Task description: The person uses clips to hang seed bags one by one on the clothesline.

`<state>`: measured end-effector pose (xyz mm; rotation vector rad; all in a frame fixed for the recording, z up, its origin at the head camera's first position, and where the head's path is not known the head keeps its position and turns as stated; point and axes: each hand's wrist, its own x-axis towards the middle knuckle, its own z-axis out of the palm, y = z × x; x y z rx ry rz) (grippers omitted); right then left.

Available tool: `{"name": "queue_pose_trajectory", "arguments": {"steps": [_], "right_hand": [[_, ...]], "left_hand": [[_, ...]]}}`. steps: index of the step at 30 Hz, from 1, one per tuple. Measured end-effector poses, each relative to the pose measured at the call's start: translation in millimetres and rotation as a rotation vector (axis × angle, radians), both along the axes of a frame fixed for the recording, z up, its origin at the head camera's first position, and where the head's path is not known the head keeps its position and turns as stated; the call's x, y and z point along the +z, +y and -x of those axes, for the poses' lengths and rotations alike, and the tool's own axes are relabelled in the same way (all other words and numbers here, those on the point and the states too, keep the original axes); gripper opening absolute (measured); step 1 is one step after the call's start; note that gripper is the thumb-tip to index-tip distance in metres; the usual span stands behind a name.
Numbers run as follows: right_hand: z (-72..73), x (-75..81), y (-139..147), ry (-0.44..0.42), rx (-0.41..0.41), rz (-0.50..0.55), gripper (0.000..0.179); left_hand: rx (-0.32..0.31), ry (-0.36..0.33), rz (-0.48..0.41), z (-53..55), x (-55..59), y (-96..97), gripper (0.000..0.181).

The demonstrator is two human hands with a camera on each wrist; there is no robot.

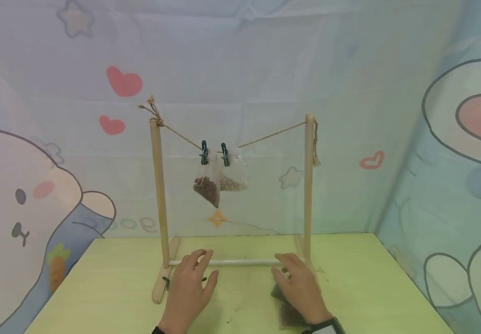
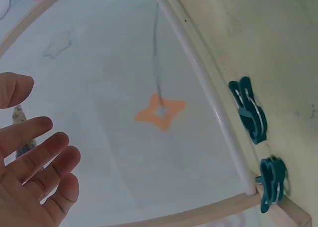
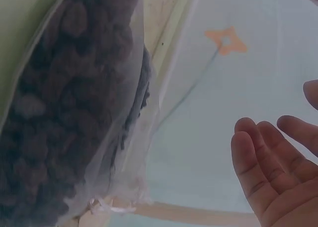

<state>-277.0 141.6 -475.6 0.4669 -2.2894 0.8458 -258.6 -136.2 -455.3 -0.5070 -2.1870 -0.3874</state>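
My left hand (image 1: 187, 288) is held over the table with its fingers loosely bent and nothing in them. Two green clothespins lie near it; in the left wrist view one clothespin (image 2: 252, 110) is on the tabletop and another clothespin (image 2: 273, 182) is by the wooden foot. My right hand (image 1: 300, 290), also holding nothing, hovers above sheer bags (image 1: 292, 317) of dark lumps, which the right wrist view shows close up. On the sagging rope (image 1: 271, 135), green clothespins (image 1: 204, 153) hold a bag of brown bits (image 1: 207, 189) and a bag of pale grains (image 1: 233, 183).
A wooden frame stands on the yellow-green table (image 1: 98, 287), its left post (image 1: 159, 185) and right post (image 1: 308, 195) joined low down by a white rod (image 1: 240, 262). Behind it hangs a cartoon-printed cloth (image 1: 240, 60). Small dark crumbs dot the tabletop.
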Motion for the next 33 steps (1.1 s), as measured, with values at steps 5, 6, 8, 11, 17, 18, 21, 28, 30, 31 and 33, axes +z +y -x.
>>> {"name": "queue_pose_trajectory", "arguments": {"steps": [5,6,8,11,17,18,21,28,30,31,33], "right_hand": [[-2.1,-2.1,-10.9,-0.08,0.059,-0.004,0.029],[-3.0,-2.2,-13.5,-0.089,0.07,-0.012,0.029],[-5.2,-2.2,-18.6,-0.097,0.094,-0.03,0.028],[-7.2,-4.4,-25.5,-0.105,0.131,-0.056,0.029],[-9.5,-12.0,-37.4,-0.172,0.26,-0.144,0.031],[-10.2,-13.2,-39.2,-0.176,0.288,-0.162,0.031],[-12.1,-16.2,-44.6,-0.171,0.353,-0.2,0.031],[-18.2,-14.7,-51.4,-0.201,0.42,-0.242,0.031],[-19.7,-12.5,-51.9,-0.26,0.423,-0.247,0.032],[-20.4,-11.4,-51.7,-0.29,0.422,-0.249,0.033],[-20.9,-10.3,-51.5,-0.327,0.422,-0.253,0.033]], "left_hand": [[0.003,-0.011,-0.028,7.8,-6.1,-11.7,0.044],[0.006,-0.017,-0.034,8.9,-7.3,-14.5,0.043],[0.009,-0.045,-0.043,11.1,-9.9,-19.4,0.042],[0.013,-0.118,-0.044,14.2,-14.4,-25.4,0.036],[0.045,-0.293,0.016,17.7,-26.8,-32.0,0.027],[0.051,-0.316,0.033,18.3,-28.9,-32.5,0.027],[0.055,-0.365,0.094,21.1,-34.0,-34.0,0.027],[0.038,-0.408,0.22,24.6,-45.9,-34.8,0.025],[0.036,-0.43,0.232,25.9,-49.8,-34.4,0.021],[0.038,-0.44,0.235,26.4,-51.3,-34.0,0.02],[0.045,-0.473,0.237,27.6,-52.2,-32.9,0.018]]}}
